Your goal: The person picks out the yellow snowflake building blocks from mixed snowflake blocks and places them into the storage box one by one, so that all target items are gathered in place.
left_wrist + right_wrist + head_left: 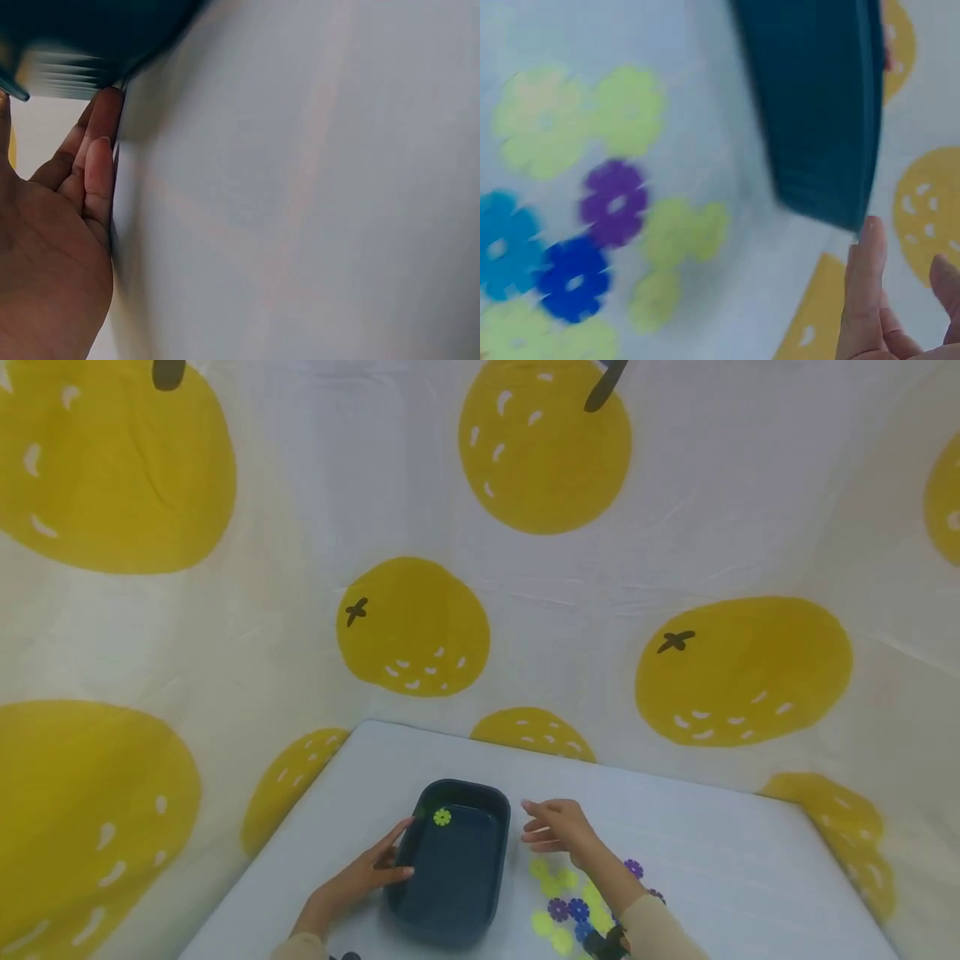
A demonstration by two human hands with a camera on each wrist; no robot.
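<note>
A deep, dark teal plastic tray (450, 881) stands on the white table, a yellow-green flower-shaped disc (442, 817) lying inside near its far left corner. At the tray's left side, my left hand (375, 864) holds the rim between thumb and fingers. In the left wrist view, its fingertips (109, 112) reach the tray's lower side. Just right of the tray, my right hand (562, 828) hovers with fingers apart and nothing in them. Below that hand lie loose flower-shaped discs in yellow-green, purple (615, 202) and blue (574, 279).
More discs, among them a purple one (633, 867) and some dark ones (606, 943), lie around my right forearm. Close to my left sleeve is a dark disc (350, 956). Behind the white table (720, 852) hangs a cloth (555, 585) printed with yellow fruit.
</note>
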